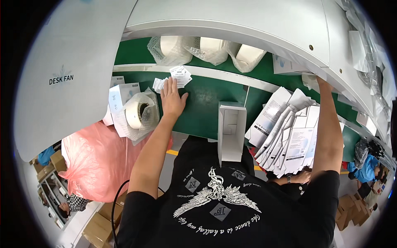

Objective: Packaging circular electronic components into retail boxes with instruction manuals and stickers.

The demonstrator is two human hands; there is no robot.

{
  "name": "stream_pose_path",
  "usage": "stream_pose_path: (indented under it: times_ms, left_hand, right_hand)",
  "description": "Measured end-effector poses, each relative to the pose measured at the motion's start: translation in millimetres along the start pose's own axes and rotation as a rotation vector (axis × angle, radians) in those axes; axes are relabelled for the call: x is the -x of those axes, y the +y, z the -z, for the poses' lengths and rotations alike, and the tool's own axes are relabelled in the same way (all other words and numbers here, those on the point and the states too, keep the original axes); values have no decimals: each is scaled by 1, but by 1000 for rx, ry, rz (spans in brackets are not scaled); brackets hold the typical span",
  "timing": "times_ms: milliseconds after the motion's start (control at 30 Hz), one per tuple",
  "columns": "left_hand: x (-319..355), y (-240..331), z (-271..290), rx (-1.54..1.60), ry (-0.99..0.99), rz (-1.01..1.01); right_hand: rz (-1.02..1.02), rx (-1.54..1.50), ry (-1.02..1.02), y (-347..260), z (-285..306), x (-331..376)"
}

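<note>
My left hand (173, 101) lies with fingers stretched out over small white printed leaflets (180, 73) on the green work surface (200, 103). Its fingertips rest on or just over the leaflets' near edge. To its left is a white roll-shaped item (134, 115) in bubble wrap, beside white-and-blue boxes (124, 93). My right arm (326, 124) reaches up under the white shelf at the right, and the fingers of my right hand are hidden there. Between my arms stands an open, empty-looking white carton (233, 136) at the near edge. Flattened printed cartons (289, 132) are piled right of it.
Bubble-wrapped white items (206, 47) line the far strip. A white shelf (231, 16) overhangs the surface, and a large white panel (74, 78) stands at left. A pink plastic bag (103, 161) bulges below it. Brown cartons (99, 227) and other people are around.
</note>
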State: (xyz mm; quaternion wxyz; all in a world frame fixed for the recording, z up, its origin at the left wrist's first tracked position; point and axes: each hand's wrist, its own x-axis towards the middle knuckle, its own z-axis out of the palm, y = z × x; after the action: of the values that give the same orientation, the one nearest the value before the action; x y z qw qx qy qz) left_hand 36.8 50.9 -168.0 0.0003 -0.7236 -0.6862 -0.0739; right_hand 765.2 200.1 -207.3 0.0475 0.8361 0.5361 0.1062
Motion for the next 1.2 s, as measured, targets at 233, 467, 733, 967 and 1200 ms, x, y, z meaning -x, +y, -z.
stream_pose_path:
  times_ms: [233,467,733,967,1200]
  left_hand:
    - [28,-16,-13,53,-159,-320]
    - [53,-44,-57,288,-71,-519]
    - [40,-34,-37,632,-168,39]
    - [18,-74,-30,986,-312,206]
    - [-30,-44,94,881,-223,51]
  right_hand:
    - [-266,-155,-69,-31,208,117]
    - [-179,-506,475,-49,309,266]
    - [-413,-654,427,-79,332,431]
    - [-557,-738,456,-89,344,504]
    - [-631,-711,454,-99,339,536]
